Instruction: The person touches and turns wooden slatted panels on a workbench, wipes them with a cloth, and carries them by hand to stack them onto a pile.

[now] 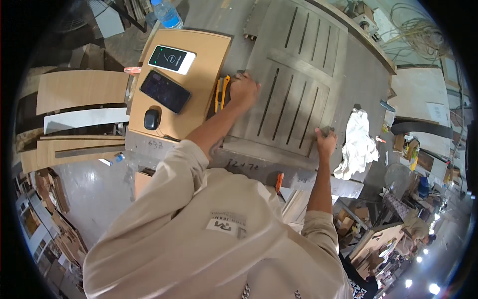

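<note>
Slotted wooden door panel (300, 70): grey-brown, lying flat on the bench (362, 87), from the upper centre of the frame down to the middle; two groups of four long slots, one above the other, with a plain rail between.
Left hand (244, 92): at the panel's left edge, fingers curled; whether its grip clasps that edge or only rests there, I cannot tell.
Right hand (326, 142): at the panel's lower right edge, its grip grasping it, thumb toward the top face.
Yellow utility knife (222, 93): just left of the left hand, between the panel and the flat tan box (211, 55).
Tan box top, upper left of the frame: a black-and-white electronic device (172, 60), a dark smartphone (165, 91) and a small rounded black case (152, 119).
Water bottle (168, 14): top left, beyond the box.
Crumpled white cloth (357, 144): right of the right hand.
Orange-handled tool (279, 182): at the bench's near edge, centre.
</note>
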The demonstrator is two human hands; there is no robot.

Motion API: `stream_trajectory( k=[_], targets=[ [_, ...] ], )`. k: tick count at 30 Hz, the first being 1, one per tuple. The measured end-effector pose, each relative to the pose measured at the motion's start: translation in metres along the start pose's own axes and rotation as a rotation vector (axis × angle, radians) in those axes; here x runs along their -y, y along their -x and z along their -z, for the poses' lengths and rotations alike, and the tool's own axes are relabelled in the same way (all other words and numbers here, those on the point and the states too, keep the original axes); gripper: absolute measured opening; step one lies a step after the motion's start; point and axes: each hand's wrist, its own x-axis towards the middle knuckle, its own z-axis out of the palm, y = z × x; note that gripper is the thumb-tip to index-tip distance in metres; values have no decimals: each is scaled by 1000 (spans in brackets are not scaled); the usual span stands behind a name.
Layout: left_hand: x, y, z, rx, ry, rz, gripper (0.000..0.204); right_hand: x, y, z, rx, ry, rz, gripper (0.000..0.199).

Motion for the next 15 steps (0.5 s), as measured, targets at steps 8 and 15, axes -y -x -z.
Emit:
stream_trajectory(
  k=[8,15],
  targets=[
    [-9,-12,42,63,64,-54,54,4,-7,26,118,-111,-78,82],
    [-23,-89,57,65,-43,60,72,23,-79,24,72,-156,13,87]
  ],
)
